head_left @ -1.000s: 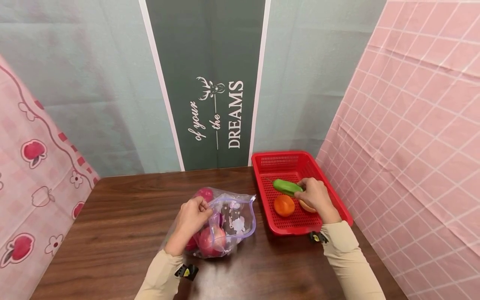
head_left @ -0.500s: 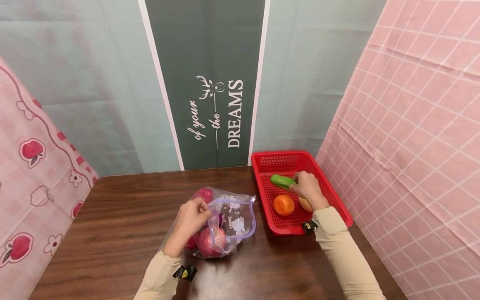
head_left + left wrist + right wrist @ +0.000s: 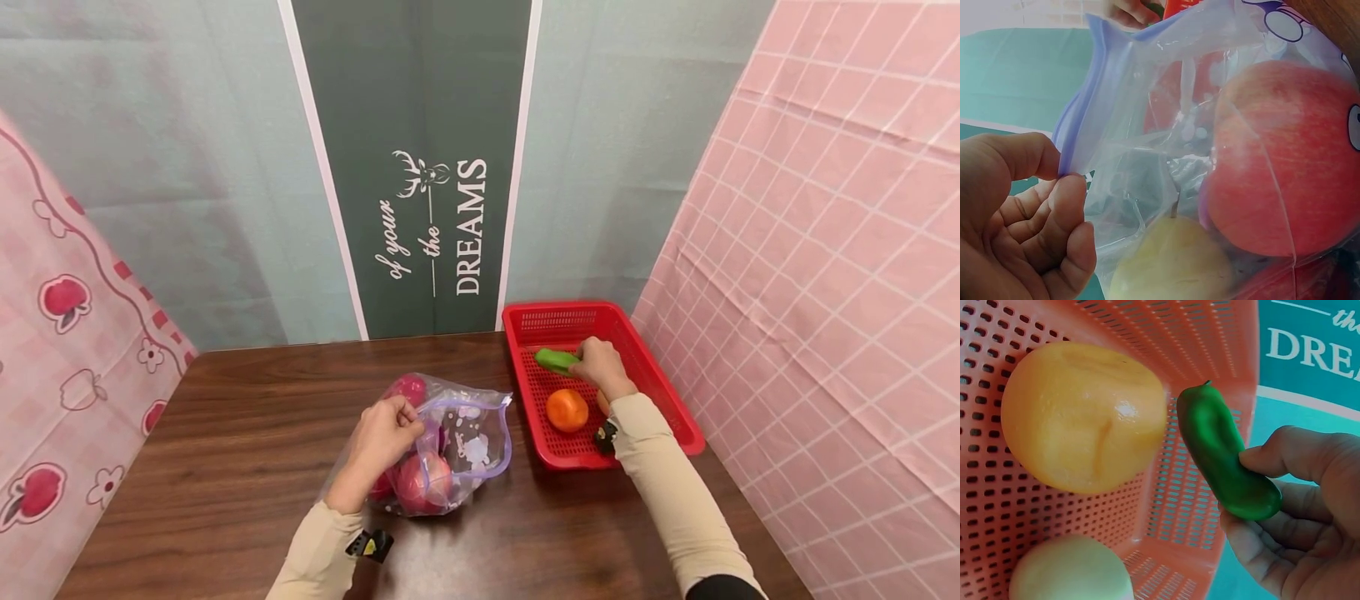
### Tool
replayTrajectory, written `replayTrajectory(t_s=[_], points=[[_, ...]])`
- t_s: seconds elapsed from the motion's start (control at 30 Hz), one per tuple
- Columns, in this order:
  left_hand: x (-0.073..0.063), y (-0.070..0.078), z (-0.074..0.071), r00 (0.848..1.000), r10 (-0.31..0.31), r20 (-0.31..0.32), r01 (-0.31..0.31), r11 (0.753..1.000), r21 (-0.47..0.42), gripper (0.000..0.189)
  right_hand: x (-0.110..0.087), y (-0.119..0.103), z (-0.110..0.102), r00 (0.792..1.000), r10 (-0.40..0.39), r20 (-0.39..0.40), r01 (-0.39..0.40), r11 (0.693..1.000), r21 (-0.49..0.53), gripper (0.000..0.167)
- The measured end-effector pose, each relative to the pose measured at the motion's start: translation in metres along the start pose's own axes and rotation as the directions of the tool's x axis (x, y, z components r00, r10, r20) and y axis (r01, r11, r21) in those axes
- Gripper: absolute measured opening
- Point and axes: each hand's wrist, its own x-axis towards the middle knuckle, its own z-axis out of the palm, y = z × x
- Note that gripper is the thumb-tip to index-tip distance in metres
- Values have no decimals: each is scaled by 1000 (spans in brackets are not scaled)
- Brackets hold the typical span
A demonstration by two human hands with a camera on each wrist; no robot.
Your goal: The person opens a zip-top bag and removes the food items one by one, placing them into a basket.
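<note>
My right hand (image 3: 602,367) pinches a green pepper (image 3: 553,360) between thumb and fingers, over the red plastic basket (image 3: 678,408). In the right wrist view the pepper (image 3: 1210,437) is held at one end, its stem end pointing away. My left hand (image 3: 384,437) pinches the purple zip edge of a clear zip bag (image 3: 476,421); in the left wrist view thumb and forefinger meet on that edge (image 3: 1075,134). Inside the bag are a large red apple (image 3: 1285,162), a yellowish pear (image 3: 1172,262) and other red fruit (image 3: 409,388). The bag's mouth faces the basket.
An orange fruit (image 3: 567,410) lies in the basket. Beside it sits a pale round fruit (image 3: 1072,575), mostly hidden by my right arm in the head view. Wooden table (image 3: 247,450) surrounds the bag. Cloth-covered walls stand behind and at both sides.
My right hand has moved a little left and away from me with the green pepper, still over the basket. My left hand and the bag stay in place.
</note>
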Motion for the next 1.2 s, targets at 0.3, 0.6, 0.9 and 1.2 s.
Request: replayTrajectory(t_s=[0.3, 0.6, 0.9, 1.2], points=[[1, -1, 1, 1000, 4, 0, -4, 1000, -1, 14, 15, 5, 11, 997, 44, 61, -43, 999, -19, 12], [2, -2, 1, 1000, 9, 9, -9, 1000, 7, 14, 19, 11, 22, 994, 41, 100, -36, 998, -52, 11], [3, -2, 0, 1000, 16, 14, -16, 1000, 20, 15, 24, 23, 30, 989, 104, 106, -94, 991, -91, 10], [2, -3, 0, 999, 28, 16, -28, 1000, 6, 15, 28, 34, 36, 983, 124, 137, -113, 990, -83, 12]])
